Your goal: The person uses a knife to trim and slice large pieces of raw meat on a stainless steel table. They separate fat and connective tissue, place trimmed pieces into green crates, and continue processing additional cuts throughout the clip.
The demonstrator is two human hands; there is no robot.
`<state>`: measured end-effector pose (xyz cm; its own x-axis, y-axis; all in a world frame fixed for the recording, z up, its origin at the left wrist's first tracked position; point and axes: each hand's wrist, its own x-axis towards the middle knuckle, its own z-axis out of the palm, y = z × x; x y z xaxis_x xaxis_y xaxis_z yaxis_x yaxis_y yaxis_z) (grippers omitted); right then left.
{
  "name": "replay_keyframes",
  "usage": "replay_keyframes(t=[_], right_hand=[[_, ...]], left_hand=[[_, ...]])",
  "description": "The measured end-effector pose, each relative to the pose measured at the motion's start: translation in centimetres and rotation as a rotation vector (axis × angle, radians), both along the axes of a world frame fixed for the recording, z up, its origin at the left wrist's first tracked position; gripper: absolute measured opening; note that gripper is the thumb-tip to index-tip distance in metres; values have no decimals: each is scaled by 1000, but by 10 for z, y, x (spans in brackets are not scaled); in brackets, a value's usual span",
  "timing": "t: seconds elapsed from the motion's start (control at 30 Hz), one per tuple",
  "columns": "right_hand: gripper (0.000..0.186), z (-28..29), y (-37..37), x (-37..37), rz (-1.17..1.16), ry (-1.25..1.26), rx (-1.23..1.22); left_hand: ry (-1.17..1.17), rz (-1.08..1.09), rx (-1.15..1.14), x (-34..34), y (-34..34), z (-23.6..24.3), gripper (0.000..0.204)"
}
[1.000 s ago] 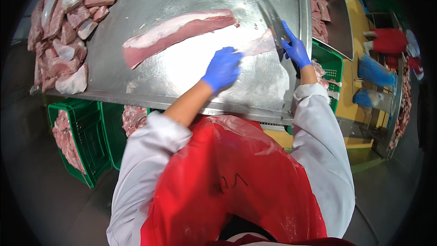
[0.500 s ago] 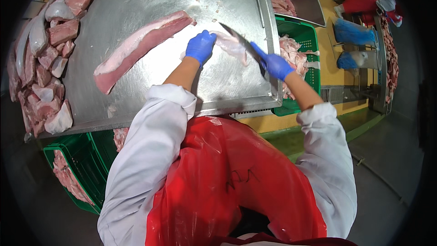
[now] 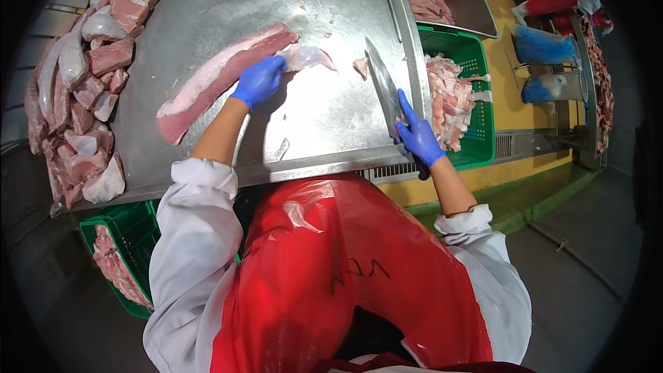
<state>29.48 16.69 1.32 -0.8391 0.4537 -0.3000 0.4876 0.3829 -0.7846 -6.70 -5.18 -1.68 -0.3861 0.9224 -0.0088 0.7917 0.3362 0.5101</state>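
Risk of a slip first: wet steel counter (image 3: 228,0), slick with fat, and a long slab of meat (image 3: 221,76) free to slide under a push. Danger next from the knife (image 3: 383,86), blade lying flat near the right edge, well apart from the slab but close to a small scrap (image 3: 360,67); a careless sweep toward the green crate (image 3: 476,48) could catch it. Slab: long, lying diagonally, far right to near left, pale fat along the far side, red lean along the near side. Trimmed pale flap (image 3: 307,57) at its far right end. Left hand (image 3: 259,81), blue-gloved, curled on that end, pressing. Right hand (image 3: 418,137) closed around the knife handle.
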Motion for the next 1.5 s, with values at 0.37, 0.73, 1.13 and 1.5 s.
replay_keyframes(t=[0.37,0.73,1.13,1.5], right_hand=[[67,-75,-22,-8,-106,300,97],[77,-29,60,29,-612,354,77],[66,-48,-147,-250,516,198,-51],[68,-25,-312,-432,1465,198,629]], left_hand=[[172,-163,851,195,203,189,36],[118,-284,302,106,100,-71,27],[84,403,-91,78,-369,6,31],[247,995,25,122,-457,-5,40]])
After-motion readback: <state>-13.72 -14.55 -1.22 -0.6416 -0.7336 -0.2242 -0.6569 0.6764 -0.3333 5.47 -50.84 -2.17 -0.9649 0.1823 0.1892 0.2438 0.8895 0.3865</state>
